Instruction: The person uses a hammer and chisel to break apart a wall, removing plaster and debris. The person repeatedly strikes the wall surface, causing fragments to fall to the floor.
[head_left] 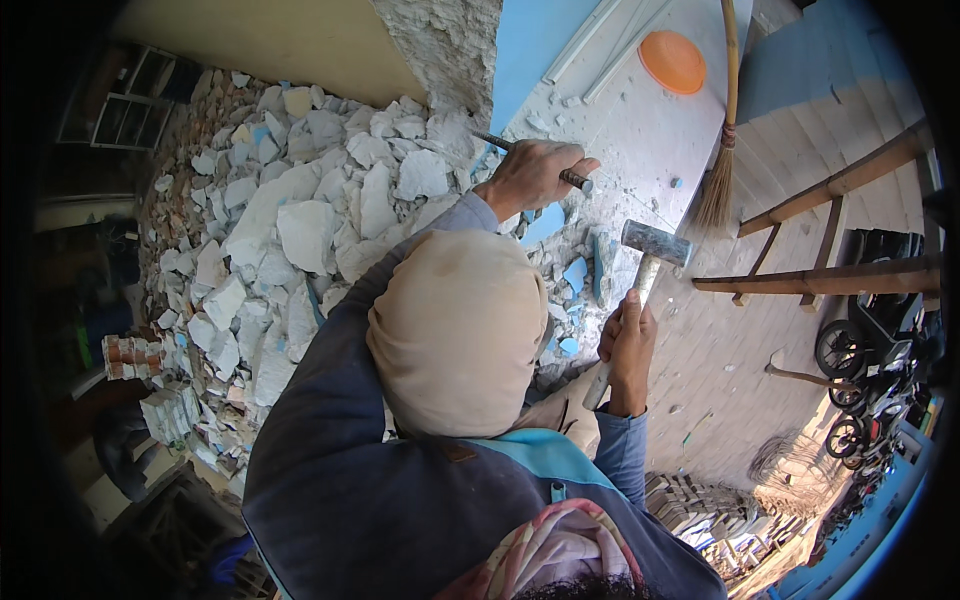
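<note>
My left hand (535,175) is wrapped round a ribbed steel rod (494,141). The rod's far end touches or lies close to the broken face of a wall (455,60); its blunt near end sticks out to the right of my fist. My right hand (630,345) grips the pale handle of a sledgehammer (655,243). The hammer's block-shaped metal head stands above that hand, apart from the rod. Under my left forearm lies a heap of white rubble (305,235), with blue-painted chips (575,272) between the two hands.
An orange basin (672,62) and a straw broom (718,185) stand at the far right. Wooden ladder-like rails (820,280) reach in from the right, near parked motorcycles (850,350). A long-handled tool (810,377) and coiled wire (795,465) lie on the floor.
</note>
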